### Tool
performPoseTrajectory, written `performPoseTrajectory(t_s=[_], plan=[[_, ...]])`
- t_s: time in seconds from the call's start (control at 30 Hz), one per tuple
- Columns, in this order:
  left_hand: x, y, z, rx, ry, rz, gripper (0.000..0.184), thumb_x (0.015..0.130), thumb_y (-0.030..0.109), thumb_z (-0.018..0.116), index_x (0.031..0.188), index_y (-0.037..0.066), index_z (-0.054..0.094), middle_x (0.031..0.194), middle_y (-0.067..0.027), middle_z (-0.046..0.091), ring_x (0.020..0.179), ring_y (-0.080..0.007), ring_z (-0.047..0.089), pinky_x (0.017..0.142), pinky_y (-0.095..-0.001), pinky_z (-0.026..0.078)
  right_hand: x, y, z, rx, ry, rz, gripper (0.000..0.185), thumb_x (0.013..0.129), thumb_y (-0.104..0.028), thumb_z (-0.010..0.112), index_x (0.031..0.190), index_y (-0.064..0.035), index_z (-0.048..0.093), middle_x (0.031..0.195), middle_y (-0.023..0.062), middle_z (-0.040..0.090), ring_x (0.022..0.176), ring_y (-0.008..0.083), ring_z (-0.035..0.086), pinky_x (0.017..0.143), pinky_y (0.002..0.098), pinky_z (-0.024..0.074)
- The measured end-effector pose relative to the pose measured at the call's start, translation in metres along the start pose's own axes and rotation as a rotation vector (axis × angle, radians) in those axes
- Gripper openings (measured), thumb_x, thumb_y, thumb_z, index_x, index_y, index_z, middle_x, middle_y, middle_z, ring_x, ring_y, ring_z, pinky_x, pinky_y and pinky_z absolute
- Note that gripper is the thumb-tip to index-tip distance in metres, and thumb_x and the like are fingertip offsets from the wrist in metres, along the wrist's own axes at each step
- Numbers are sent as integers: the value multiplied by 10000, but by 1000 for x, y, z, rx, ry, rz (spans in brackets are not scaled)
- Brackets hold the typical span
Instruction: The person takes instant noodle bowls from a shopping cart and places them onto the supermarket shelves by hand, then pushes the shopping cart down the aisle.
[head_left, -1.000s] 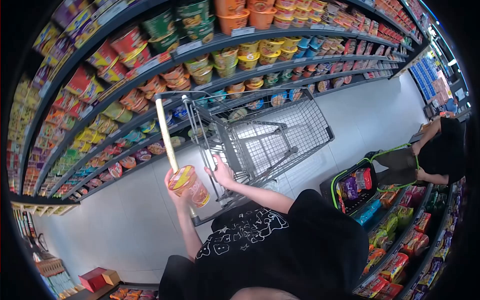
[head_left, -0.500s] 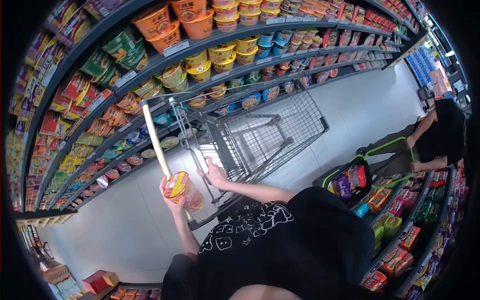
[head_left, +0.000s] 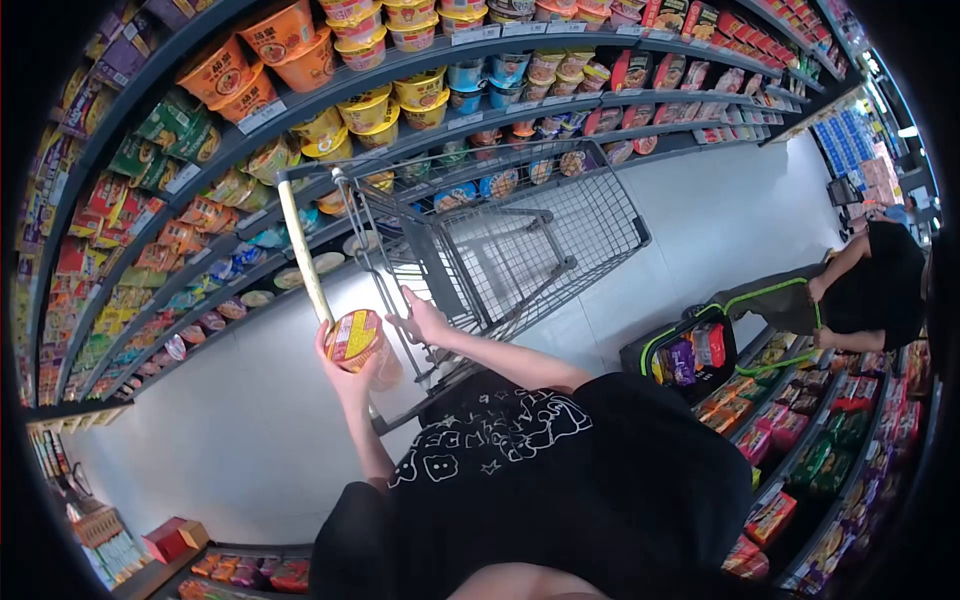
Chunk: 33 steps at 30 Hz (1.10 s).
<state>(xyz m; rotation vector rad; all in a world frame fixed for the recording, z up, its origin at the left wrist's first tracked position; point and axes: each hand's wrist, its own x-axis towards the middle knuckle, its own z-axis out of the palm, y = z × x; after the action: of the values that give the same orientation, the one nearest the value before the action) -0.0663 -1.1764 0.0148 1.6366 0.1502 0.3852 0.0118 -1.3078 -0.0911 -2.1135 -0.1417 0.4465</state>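
My left hand (head_left: 347, 372) is wrapped round an instant noodle cup (head_left: 357, 340) with a red and yellow lid, its top facing me. This cup is over the near part of the pale handle bar (head_left: 305, 250) of a shopping cart (head_left: 540, 235); whether the hand also touches the bar, I cannot tell. My right hand (head_left: 427, 320) is empty, with its fingers apart, just right of the cup and beside the cart's rear frame. No goods are visible in the cart's wire basket.
Shelves (head_left: 330, 95) of noodle bowls and cups curve along the left and top. At right, another person (head_left: 880, 285) holds the green-edged handle of a cart (head_left: 685, 350) containing packets. Shelves of packets (head_left: 800, 450) line the lower right. Boxes (head_left: 172, 540) stand at lower left.
The noodle cup has moved slightly left and up, its lid turned more toward me. My view has shifted, so shelves and cart sit differently. My right hand stays apart from the cup.
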Motion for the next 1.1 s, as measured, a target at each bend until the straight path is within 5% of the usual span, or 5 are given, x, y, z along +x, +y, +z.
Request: performPoseTrajectory(t_s=[0.43,0.6,0.73,0.9,1.1], plan=[[5,23,67,130,298,40,784,558,38,696,1214,49,269,1065,-137,412,982,-218,454,867,-322,365,17,36,-73,-193,-319,-244,637,697,-156,563,1264,-115,274,1131,192,452,1079,292,424,887,351,356],[1,54,128,-28,136,-16,918,528,46,714,1265,63,167,1160,-141,338,1050,-241,404,910,-349,335,-34,-9,-147,549,-595,-519,1007,628,-144,684,1317,-131,-51,1289,187,270,1211,251,249,981,323,211],[12,23,181,-251,-132,-40,1057,580,165,736,1303,83,-30,1290,-169,220,1171,-265,295,960,-382,273,-37,16,-170,523,-322,-390,937,612,-139,715,1283,-61,67,1207,133,356,1122,192,356,902,314,334],[5,-60,222,848,-110,60,679,650,226,653,1214,46,322,1260,-234,258,1164,-414,236,956,-445,217,29,120,-257,938,141,-111,897,603,-82,698,1272,-84,101,1154,97,375,1029,191,430,832,307,399],[-72,-161,210,1157,-280,-589,496,682,357,605,1065,64,488,1065,-166,498,1000,-314,463,845,-425,354,185,200,-469,753,954,-468,824,584,-105,721,1237,-29,224,1170,131,360,1084,203,362,916,303,301]])
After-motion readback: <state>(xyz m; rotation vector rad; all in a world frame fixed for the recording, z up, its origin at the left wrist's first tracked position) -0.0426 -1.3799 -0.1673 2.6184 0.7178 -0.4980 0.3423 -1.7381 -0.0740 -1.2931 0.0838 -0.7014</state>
